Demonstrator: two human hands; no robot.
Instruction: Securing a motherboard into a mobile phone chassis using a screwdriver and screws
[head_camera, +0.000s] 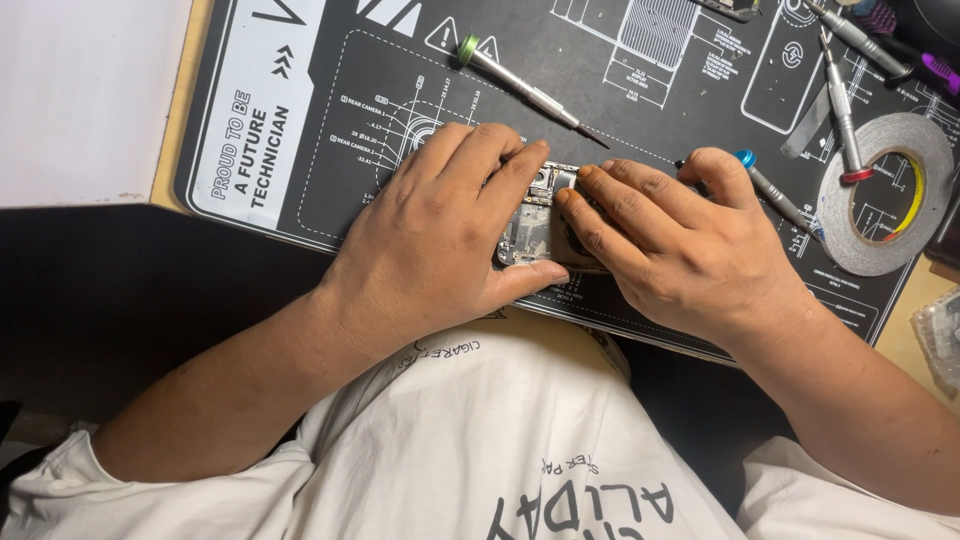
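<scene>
- Closest to the bottom of the frame is the person's white T-shirt (500, 450) with dark lettering, and both bare forearms come up out of it toward the middle of the picture.
- The left hand (440, 235) lies at the centre, palm down, over the left side of an opened phone (540, 225); its fingers (500, 160) are curled over the upper edge and the thumb presses the lower edge, so the hand is clamped on the device.
- The right hand (680, 245) sits just right of centre, with its fingers (610, 195) held together and pressed onto the right part of the phone's exposed inside; what lies under the fingertips is hidden.
- A blue-capped screwdriver (770, 190) passes behind the right hand, its shaft pointing toward the right; I cannot tell whether the hand grips it.
- The phone rests on a black work mat (330, 130) printed with white diagrams, which lies on the table (185, 100).
- At the right edge of the frame lies a roll of tape (885, 195).
- Farther up, a green-capped screwdriver (520, 88) lies loose on the mat at upper centre.
- In the upper right corner lie a red-ringed screwdriver (843, 110) and other tools.
</scene>
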